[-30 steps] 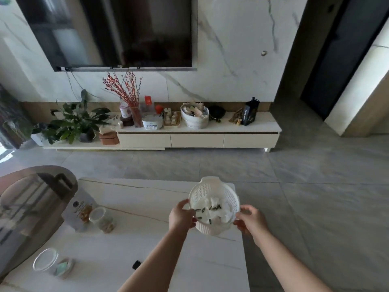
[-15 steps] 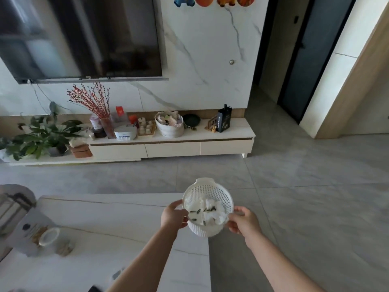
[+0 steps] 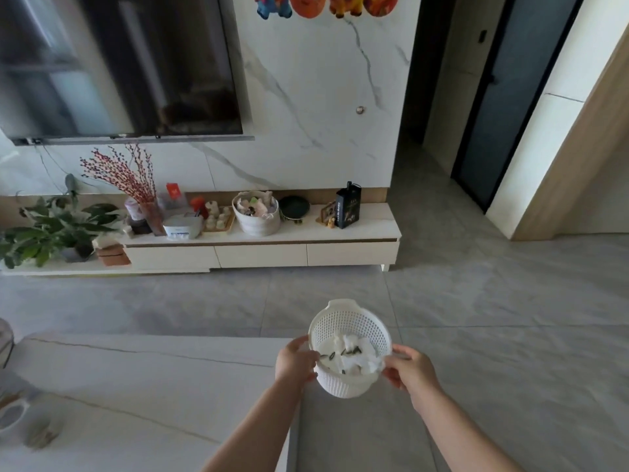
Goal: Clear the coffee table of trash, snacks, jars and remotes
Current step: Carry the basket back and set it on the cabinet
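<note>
Floor (image 3: 476,318): grey stone tiles fill the right and middle of the head view.
Wall (image 3: 316,97): white marble with grey veins; colourful figures hang at its top edge.
Television (image 3: 115,63): dark screen mounted on the wall, upper left.
Coffee table (image 3: 136,386): white marble top at lower left, its right edge running below the left forearm.
TV cabinet (image 3: 258,253): long, low and cream, with three drawer fronts, standing against the wall.
Plant (image 3: 51,226): green leaves at the cabinet's left end.
Red branches (image 3: 119,168): standing in a vase on the cabinet.
Round basket (image 3: 257,212): pale, on the cabinet top, filled with mixed items.
Black box (image 3: 348,206): upright near the cabinet's right end.
Colander (image 3: 343,386): white perforated plastic bowl held in the air, just past the coffee table's right edge and above the floor.
Trash (image 3: 350,357): crumpled white tissues and dark seed shells lying inside the colander.
Left hand (image 3: 294,362): fingers curled on the colander's left rim, gripping it.
Right hand (image 3: 410,371): fingers pinching the colander's right rim.
Jar (image 3: 13,415): blurred, on the table at the left edge.
</note>
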`<control>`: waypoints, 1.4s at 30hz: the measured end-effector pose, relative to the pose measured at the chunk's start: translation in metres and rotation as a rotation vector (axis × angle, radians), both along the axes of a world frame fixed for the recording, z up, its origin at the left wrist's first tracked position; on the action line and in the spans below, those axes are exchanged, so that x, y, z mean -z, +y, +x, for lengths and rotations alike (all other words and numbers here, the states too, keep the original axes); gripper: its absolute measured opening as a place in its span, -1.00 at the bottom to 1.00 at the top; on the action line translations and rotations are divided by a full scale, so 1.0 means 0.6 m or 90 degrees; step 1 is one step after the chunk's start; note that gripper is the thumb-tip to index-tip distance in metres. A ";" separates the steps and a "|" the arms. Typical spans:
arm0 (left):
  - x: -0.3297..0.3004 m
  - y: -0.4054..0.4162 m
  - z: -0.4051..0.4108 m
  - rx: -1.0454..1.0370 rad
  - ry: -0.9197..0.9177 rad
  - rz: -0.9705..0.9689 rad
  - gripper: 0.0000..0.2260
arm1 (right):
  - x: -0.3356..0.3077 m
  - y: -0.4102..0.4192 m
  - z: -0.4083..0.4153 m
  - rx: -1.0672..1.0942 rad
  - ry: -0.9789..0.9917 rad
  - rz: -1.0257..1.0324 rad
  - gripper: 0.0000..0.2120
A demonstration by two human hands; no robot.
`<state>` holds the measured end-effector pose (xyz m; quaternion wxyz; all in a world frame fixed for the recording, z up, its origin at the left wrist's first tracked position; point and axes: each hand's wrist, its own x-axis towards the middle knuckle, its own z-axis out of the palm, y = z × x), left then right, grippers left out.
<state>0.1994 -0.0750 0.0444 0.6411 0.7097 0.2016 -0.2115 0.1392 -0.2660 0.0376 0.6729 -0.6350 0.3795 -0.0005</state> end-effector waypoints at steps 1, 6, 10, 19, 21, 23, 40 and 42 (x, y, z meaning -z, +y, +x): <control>0.001 -0.014 0.015 0.002 0.001 0.002 -0.50 | 0.002 -0.013 0.014 0.001 0.003 0.004 -0.68; 0.011 -0.072 0.112 0.004 -0.002 -0.009 -0.52 | 0.012 -0.068 0.113 -0.013 0.011 0.001 -0.67; 0.017 -0.114 0.228 0.002 0.000 -0.032 -0.52 | 0.013 -0.113 0.232 -0.007 -0.002 -0.011 -0.63; -0.002 -0.185 0.474 0.008 0.019 -0.019 -0.52 | 0.009 -0.187 0.475 0.008 0.000 -0.032 -0.64; 0.001 -0.202 0.514 0.000 0.025 -0.017 -0.53 | 0.019 -0.205 0.518 0.001 0.006 -0.022 -0.65; 0.013 -0.222 0.559 -0.010 0.023 -0.021 -0.54 | 0.030 -0.226 0.565 -0.006 0.005 -0.010 -0.65; 0.083 -0.453 0.932 -0.139 0.096 -0.022 -0.56 | 0.111 -0.470 1.025 -0.123 0.086 -0.035 -0.64; 0.098 -0.472 0.978 -0.140 0.101 -0.021 -0.56 | 0.126 -0.486 1.072 -0.119 0.091 -0.035 -0.65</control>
